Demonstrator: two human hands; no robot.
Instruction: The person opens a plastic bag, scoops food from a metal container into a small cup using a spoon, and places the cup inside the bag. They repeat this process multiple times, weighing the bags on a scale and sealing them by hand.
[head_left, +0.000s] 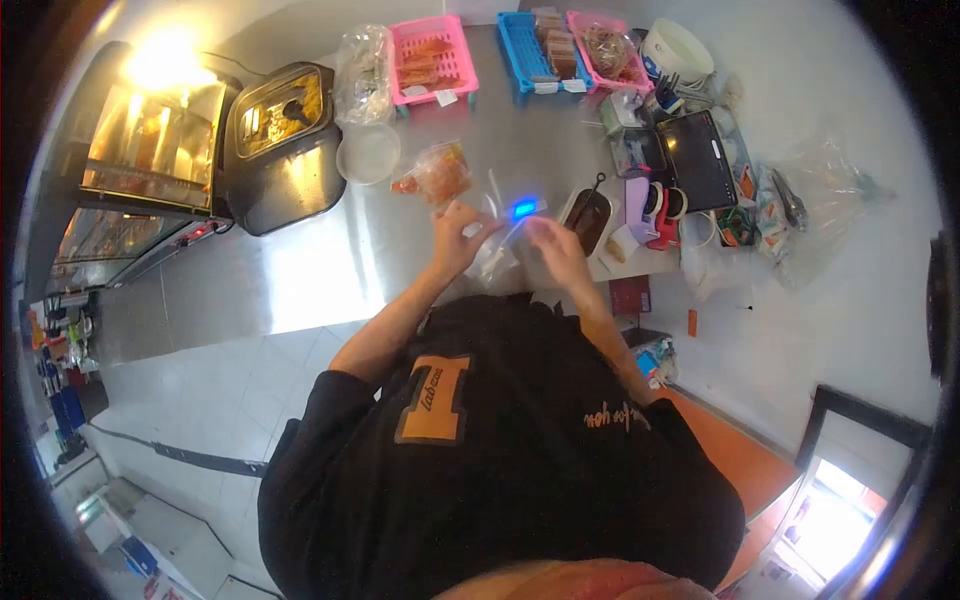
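**Counter check: clear bag being handled at the near edge**

Holding a thin clear plastic bag (497,250) between both hands over the near edge of the steel counter (300,270). Left hand (455,237) closing on one side of it, right hand (558,250) pinching the other, fingers narrow. Finding the bag's contents impossible to make out.

Noting a small blue-lit device (523,208) glowing just beyond the bag. Noting a dark oval dish (588,218) lying beside the right hand, contents unclear. Recording a bag of orange food (437,172) sitting past the left hand, then a round white tub (368,153).

Recording a black fryer (290,190) standing farther left, showing yellow contents.

Listing along the far edge:
- a pink basket (465,45) carrying orange-brown pieces
- a blue basket (510,45) carrying brown blocks
- a second pink basket (578,25) carrying dark shreds
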